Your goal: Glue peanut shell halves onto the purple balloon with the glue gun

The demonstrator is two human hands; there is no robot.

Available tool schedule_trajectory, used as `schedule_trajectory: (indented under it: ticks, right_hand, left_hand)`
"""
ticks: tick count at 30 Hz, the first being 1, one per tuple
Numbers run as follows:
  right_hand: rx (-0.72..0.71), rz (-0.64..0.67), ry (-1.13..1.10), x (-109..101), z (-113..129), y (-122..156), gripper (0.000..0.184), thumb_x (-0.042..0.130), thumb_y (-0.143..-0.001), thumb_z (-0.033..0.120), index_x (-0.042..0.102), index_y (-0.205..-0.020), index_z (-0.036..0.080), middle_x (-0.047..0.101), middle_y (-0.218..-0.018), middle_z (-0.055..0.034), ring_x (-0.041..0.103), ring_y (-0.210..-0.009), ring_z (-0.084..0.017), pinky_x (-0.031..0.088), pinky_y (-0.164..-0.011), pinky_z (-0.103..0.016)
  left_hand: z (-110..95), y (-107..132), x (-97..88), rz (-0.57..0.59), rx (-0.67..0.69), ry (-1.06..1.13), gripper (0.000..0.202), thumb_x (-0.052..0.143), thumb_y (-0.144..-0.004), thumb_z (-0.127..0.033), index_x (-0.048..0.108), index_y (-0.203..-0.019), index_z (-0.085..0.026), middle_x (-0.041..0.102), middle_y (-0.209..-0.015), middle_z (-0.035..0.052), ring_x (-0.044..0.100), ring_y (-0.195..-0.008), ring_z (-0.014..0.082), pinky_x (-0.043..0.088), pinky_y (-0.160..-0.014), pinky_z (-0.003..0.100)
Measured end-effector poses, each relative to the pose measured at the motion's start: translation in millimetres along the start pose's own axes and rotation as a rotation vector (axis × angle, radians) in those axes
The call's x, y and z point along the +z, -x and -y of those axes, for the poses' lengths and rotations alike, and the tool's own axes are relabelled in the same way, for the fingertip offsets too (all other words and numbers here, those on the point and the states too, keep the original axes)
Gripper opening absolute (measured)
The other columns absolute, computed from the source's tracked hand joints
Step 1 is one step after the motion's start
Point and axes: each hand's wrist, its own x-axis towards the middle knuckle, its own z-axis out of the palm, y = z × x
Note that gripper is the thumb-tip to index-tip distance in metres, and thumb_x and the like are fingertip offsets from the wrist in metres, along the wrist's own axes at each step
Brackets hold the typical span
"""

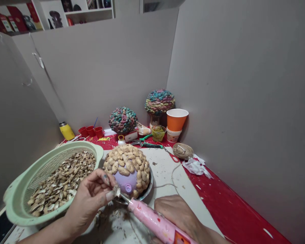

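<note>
The left hand is pinching a small piece of peanut shell between thumb and fingertips, holding it right at the metal tip of a pink glue gun. The right hand is wrapping around the body of that gun, its fingers closed on the far side where they are mostly hidden, with the nozzle pointing up and left toward the shell piece. Just behind the nozzle a purple ball is sitting in a shallow metal bowl; its upper part is covered in whole peanut shells stuck side by side, while the near face is showing bare purple with a small round cap. To the left of the ball, nearly touching it, a pale green colander is holding a heap of broken shells, and the left wrist is crossing in front of its rim. The ball is resting on a white board smeared with glue threads, laid over a red table cover. Behind the ball two painted shell domes are standing against the grey partition, with an orange paper cup stacked on another cup to their right. Right of the ball a roll of twine is lying near crumpled white paper, and red-handled scissors are lying between the twine and the ball. Far left behind the ball, a yellow bottle is standing next to three small red cups.
</note>
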Motion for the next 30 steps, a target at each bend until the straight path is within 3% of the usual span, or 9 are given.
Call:
schedule_trajectory:
  ticks: [6,13,20,30]
  right_hand:
    - [-0.006,0.042,0.037,-1,0,0,0.044,0.034,-0.100,0.035,0.032,-0.059,0.021,0.026,-0.054,0.0067,0.022,-0.044,-0.010,0.018,-0.042,-0.028]
    - [0.016,0.000,0.037,5,-5,8,0.049,0.039,-0.100,0.042,0.029,-0.056,0.021,0.023,-0.053,0.0075,0.020,-0.044,-0.009,0.017,-0.042,-0.027]
    - [-0.036,0.095,0.152,-4,3,-3,0.057,0.023,-0.105,0.039,0.040,-0.054,0.019,0.026,-0.048,0.0060,0.021,-0.042,-0.010,0.017,-0.040,-0.028]
    - [-0.029,0.095,0.154,-6,3,-6,0.057,0.025,-0.104,0.039,0.036,-0.052,0.019,0.025,-0.048,0.0067,0.021,-0.042,-0.009,0.018,-0.041,-0.026]
  left_hand:
    - [0,1,0.5,0.002,0.000,-0.001,0.022,0.081,-0.075,-0.024,0.060,-0.083,-0.021,0.064,-0.081,-0.0026,0.056,-0.072,0.0101,0.045,-0.067,0.020]
    - [1,0,-1.3,0.003,0.002,-0.009,0.021,0.080,-0.075,-0.023,0.061,-0.084,-0.021,0.064,-0.081,-0.0020,0.057,-0.072,0.0101,0.045,-0.067,0.019]
    - [1,0,0.7,0.002,0.004,-0.029,0.020,0.080,-0.075,-0.023,0.061,-0.083,-0.021,0.064,-0.081,-0.0019,0.058,-0.074,0.0108,0.046,-0.068,0.020]
    - [3,1,0.0,-0.002,0.008,-0.044,0.020,0.080,-0.074,-0.019,0.062,-0.083,-0.021,0.065,-0.083,-0.0011,0.058,-0.073,0.0107,0.046,-0.067,0.019]
